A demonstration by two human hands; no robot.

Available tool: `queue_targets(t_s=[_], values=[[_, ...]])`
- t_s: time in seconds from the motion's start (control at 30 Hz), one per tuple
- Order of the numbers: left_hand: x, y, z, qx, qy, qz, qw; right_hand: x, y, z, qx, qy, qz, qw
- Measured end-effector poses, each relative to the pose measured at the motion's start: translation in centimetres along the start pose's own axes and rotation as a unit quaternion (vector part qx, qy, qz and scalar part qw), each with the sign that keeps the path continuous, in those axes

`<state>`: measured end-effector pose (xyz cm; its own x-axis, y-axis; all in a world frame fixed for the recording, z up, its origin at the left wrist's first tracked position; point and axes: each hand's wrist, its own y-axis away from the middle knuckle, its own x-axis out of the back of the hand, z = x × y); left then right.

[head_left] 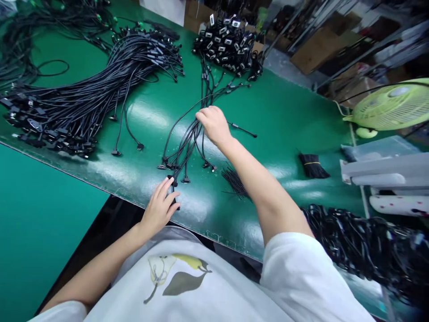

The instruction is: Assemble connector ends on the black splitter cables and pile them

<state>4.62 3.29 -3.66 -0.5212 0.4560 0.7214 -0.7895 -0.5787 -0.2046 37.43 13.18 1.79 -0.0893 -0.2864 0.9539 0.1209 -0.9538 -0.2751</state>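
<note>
My right hand is curled over the middle of a small bunch of black cables on the green table. The far ends of the bunch run up past the hand, and the connector ends fan out towards me. My left hand rests close to the table's front edge with its fingers apart. Its fingertips touch a black cable connector at the near end of the bunch. Other connectors of the bunch lie just beyond it. My right fingertips are partly hidden behind the hand.
A large bundle of black cables lies to the left. Coiled cables are heaped at the back. Thin black ties lie near my right forearm, and a banded bunch of ties farther right. A green fan stands at the right edge.
</note>
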Motion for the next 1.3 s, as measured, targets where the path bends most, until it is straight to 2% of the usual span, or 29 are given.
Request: queue_targets(t_s=[0.07,0.13,0.2,0.3,0.4,0.47,0.53,0.6,0.67,0.73,0.8,0.87,0.97,1.03,1.13,1.17,1.2,1.23,1.3], values=[[0.1,-0.1,-0.3,0.039,0.089,-0.011,0.995,2.3,0.9,0.5,-0.008,0.015,0.060,0.998],[-0.1,-0.4,-0.1,0.101,0.213,-0.036,0.971,5.1,1.5,0.6,-0.005,0.030,0.100,0.994],[-0.2,-0.6,0.3,0.147,0.352,-0.048,0.923,8.2,1.9,0.6,-0.002,0.050,0.117,0.992],[0.8,-1.0,1.1,0.163,0.498,-0.049,0.850,12.7,2.4,0.9,-0.026,0.099,0.098,0.990],[3.5,-1.7,1.4,0.170,0.533,-0.095,0.824,16.4,3.6,2.1,-0.060,0.126,0.053,0.989],[5.8,-2.3,1.4,0.184,0.574,-0.116,0.789,18.2,5.2,3.2,-0.081,0.114,0.017,0.990],[8.0,-2.9,1.4,0.193,0.648,-0.102,0.730,19.5,7.8,4.3,-0.104,0.094,-0.020,0.990],[9.6,-3.3,1.3,0.186,0.706,-0.065,0.680,20.4,11.2,5.2,-0.138,0.060,-0.035,0.988],[10.5,-3.5,1.2,0.163,0.733,-0.026,0.660,20.7,15.2,5.7,-0.192,0.009,0.001,0.981],[10.8,-3.7,0.9,0.140,0.735,-0.015,0.663,20.6,19.1,5.5,-0.205,0.020,0.030,0.978],[10.8,-3.9,0.8,0.132,0.721,-0.046,0.678,20.3,22.3,4.2,-0.168,0.078,0.008,0.983],[10.4,-4.3,0.9,0.134,0.693,-0.099,0.701,20.0,24.2,1.6,-0.127,0.142,-0.029,0.981],[9.3,-5.0,1.7,0.115,0.649,-0.143,0.738,19.7,24.8,-3.7,-0.065,0.201,-0.042,0.977],[8.3,-5.6,2.8,0.085,0.600,-0.132,0.784,19.5,24.1,-7.4,-0.016,0.179,-0.039,0.983],[6.6,-5.8,4.9,0.014,0.430,-0.088,0.898,18.8,22.1,-12.0,0.051,0.043,-0.052,0.996],[6.2,-5.6,5.6,-0.016,0.373,-0.089,0.924,18.6,21.3,-13.0,0.057,-0.002,-0.050,0.997],[5.8,-5.4,6.3,-0.039,0.335,-0.114,0.935,18.5,20.5,-13.7,0.054,-0.032,-0.046,0.997],[5.5,-5.0,6.7,-0.050,0.327,-0.158,0.930,18.3,19.7,-14.1,0.040,-0.046,-0.036,0.997],[5.5,-4.2,7.1,-0.022,0.392,-0.252,0.884,18.1,18.3,-13.5,-0.005,-0.055,-0.025,0.998]])
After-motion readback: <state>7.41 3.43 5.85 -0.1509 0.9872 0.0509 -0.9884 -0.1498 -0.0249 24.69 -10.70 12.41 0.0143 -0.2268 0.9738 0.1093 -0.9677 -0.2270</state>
